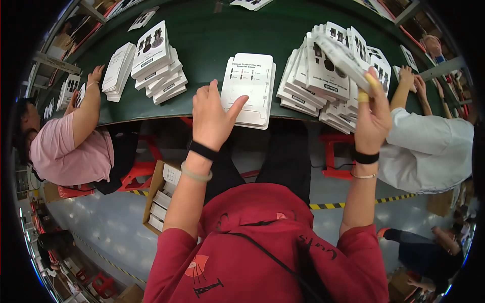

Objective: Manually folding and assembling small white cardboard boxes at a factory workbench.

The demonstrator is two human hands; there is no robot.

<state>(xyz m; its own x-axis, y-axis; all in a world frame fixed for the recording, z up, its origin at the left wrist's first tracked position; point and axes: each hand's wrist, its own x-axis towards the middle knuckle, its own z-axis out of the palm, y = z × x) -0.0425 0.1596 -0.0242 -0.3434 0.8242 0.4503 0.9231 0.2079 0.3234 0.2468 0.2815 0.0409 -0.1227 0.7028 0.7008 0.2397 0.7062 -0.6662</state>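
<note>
In front of me, at the table's near edge, lies a short stack of flat white printed cards [252, 101]. My left hand [216, 113] is at the left side of this stack, fingers stretched and thumb spread over its top; nothing is gripped in it. My right hand [373, 113], with yellow covers on its fingers, is raised at the right and closed round the end of a slim white box [343, 59], which is smeared by motion. Below and behind that box stands a big pile of white printed boxes [326, 73], partly hidden by it.
Left on the green table [207, 35] stand a leaning pile of boxes [154, 53] and a pile of white cards [117, 70]. Co-workers sit left [76, 146] and right [429, 146]. A carton [156, 194] and red stools [336, 156] are below.
</note>
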